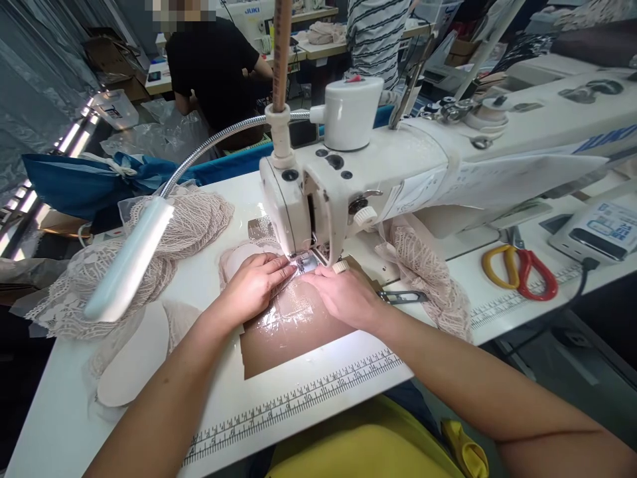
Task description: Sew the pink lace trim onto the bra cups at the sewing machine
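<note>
A beige lace piece (241,255) lies under the needle head of a white JUKI sewing machine (355,166). My left hand (256,282) rests over it, fingers closed together on its near edge, their tips left of the presser foot (306,261). My right hand (343,295) is on the other side of the foot, its fingers pressed together and pointing at the needle area. What its fingertips hold, if anything, is hidden. Beneath both hands is a shiny brown sheet (283,342) taped to the table.
Lace pieces (189,219) are piled at left, beside a lamp head (132,259) and pale pad (134,355). More lace (428,272), thread snips (403,297) and scissors (537,275) lie at right. A ruler strip (298,405) runs along the front. A person (213,73) sits beyond.
</note>
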Tool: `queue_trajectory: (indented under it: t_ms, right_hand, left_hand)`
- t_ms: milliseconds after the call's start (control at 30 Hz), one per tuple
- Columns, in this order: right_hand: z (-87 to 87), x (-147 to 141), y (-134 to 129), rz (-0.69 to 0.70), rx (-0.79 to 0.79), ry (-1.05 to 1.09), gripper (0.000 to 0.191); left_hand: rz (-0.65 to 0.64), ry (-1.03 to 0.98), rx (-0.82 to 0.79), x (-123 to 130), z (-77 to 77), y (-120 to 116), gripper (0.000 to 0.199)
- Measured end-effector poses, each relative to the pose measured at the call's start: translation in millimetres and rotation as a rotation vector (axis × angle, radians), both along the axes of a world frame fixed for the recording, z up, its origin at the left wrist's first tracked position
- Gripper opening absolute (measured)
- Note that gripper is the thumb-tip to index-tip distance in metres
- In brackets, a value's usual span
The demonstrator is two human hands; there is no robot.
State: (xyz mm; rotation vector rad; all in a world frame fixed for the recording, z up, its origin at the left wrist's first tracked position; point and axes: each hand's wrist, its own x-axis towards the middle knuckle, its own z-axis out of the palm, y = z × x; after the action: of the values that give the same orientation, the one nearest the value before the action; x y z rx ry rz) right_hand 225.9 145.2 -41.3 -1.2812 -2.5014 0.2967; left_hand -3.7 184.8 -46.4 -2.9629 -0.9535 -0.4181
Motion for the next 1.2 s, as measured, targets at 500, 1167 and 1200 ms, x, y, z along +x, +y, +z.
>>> queue_trajectory:
  t_ms: [500,1167,1200]
  right_hand:
    - [-1.6,0.7,0.5,-0.002,0.002,0.051,0.033]
    - [1.4,5.9,-0.7,-0.015,-0.035,0.107,0.031]
    - [0.6,6.5,-0.8,-0.015,-0.031,0.114,0.031]
  left_hand:
    - [0.017,0.036,0.001,1.0,-1.7,0.2,0.036]
    - [0.189,0.088,-0.171,26.3,28.6,-46.1,0.031]
    - [0.179,0.083,-0.176,26.2,28.7,-46.2,0.031]
